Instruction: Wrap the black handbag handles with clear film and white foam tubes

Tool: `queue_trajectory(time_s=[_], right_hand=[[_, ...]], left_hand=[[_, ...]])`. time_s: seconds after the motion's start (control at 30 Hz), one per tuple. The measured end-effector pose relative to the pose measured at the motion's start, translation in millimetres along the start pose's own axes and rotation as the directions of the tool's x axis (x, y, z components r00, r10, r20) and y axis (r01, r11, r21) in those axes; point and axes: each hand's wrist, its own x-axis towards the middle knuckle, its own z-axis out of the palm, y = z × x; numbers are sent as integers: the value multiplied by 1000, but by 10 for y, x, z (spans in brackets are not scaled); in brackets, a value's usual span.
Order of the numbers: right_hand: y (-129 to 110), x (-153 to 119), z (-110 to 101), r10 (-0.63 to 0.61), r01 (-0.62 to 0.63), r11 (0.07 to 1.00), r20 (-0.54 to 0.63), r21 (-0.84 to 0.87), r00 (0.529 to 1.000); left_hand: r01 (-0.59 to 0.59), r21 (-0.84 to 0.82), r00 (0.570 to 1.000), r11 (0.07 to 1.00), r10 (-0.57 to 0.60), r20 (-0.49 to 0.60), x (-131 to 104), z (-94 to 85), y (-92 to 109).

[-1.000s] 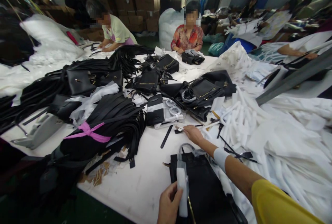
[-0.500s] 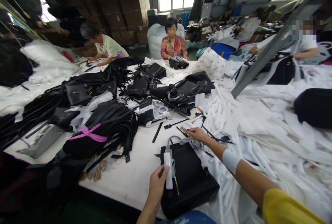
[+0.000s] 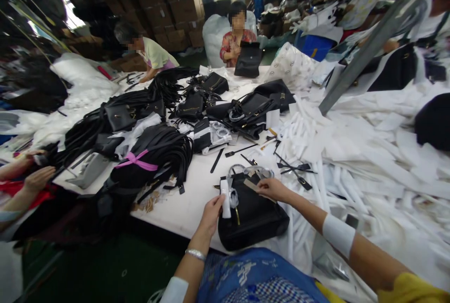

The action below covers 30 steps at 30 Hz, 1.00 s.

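Note:
A black handbag [image 3: 255,230] with a gold zip lies on the table right in front of me. Clear wrap covers its handles [image 3: 262,172]. My left hand [image 3: 212,213] is closed on a white wrapped strip [image 3: 226,202] at the bag's left side. Above the bag's upper right part, my right hand [image 3: 273,189] pinches a flat greyish-tan strip [image 3: 251,185]. Its far end points left, toward the handles. Whether the strip touches the leather I cannot tell.
Black straps tied with a pink band [image 3: 137,160] lie left. More black bags [image 3: 249,108] fill the middle. White strips [image 3: 351,153] pile up right, beside a grey metal post [image 3: 369,45]. Across the table a co-worker holds a black bag [image 3: 249,59]; another co-worker's hands [image 3: 38,179] show far left.
My right hand has brought the tan strip from beyond the handles back over the bag. My left hand still holds the white strip. The person opposite has lifted a black bag upright. My view has tilted down.

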Motion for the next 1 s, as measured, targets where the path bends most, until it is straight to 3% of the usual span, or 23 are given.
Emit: queue_trajectory(time_s=[0.1, 0.23, 0.43, 0.77, 1.0], right_hand=[[5, 23, 82, -67, 75, 982, 52, -171, 996], [-13, 42, 304, -119, 158, 940, 142, -302, 983], [95, 38, 471, -56, 112, 918, 155, -382, 986], [24, 281, 824, -142, 161, 923, 80, -348, 987], [38, 180, 809, -106, 122, 964, 81, -236, 991]], left_hand=[[47, -45, 999, 998, -47, 7, -3, -28, -4], [11, -40, 1000, 999, -11, -15, -35, -3, 2], [-33, 3, 999, 999, 33, -37, -36, 36, -34], [-83, 71, 996, 994, 84, -11, -58, 91, 1], [-108, 90, 991, 990, 114, -66, -105, 127, 51]])
